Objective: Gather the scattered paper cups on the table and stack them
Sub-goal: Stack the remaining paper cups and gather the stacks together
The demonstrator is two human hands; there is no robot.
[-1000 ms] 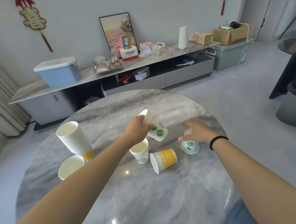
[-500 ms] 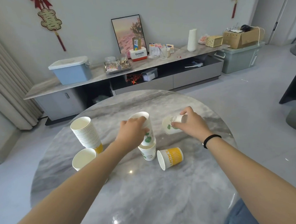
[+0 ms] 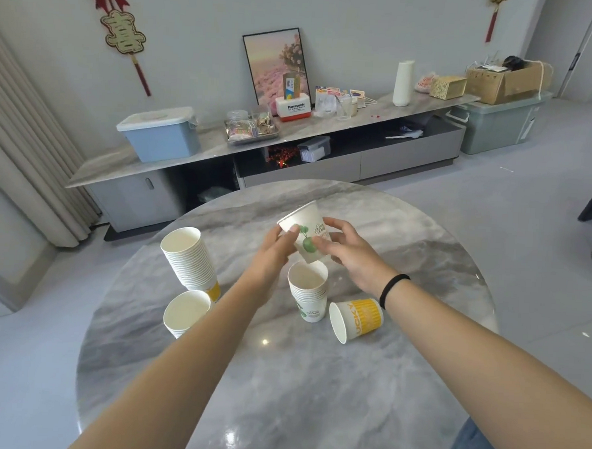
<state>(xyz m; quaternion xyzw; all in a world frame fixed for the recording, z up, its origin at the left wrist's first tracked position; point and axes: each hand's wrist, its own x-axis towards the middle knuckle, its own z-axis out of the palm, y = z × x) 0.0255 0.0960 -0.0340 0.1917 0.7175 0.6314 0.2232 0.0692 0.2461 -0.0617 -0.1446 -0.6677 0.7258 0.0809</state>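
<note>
At frame centre, the left hand [image 3: 275, 249] and right hand [image 3: 348, 252] are both holding a tilted green-printed cup [image 3: 306, 234]. Each grip is curling around it, above the short stack [image 3: 309, 293] standing on the tabletop [image 3: 278, 395].

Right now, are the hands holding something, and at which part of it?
Yes: both hands hold one green-print paper cup, tilted, above the short stack. The left hand pinches near its rim, the right hand its lower side.
</note>
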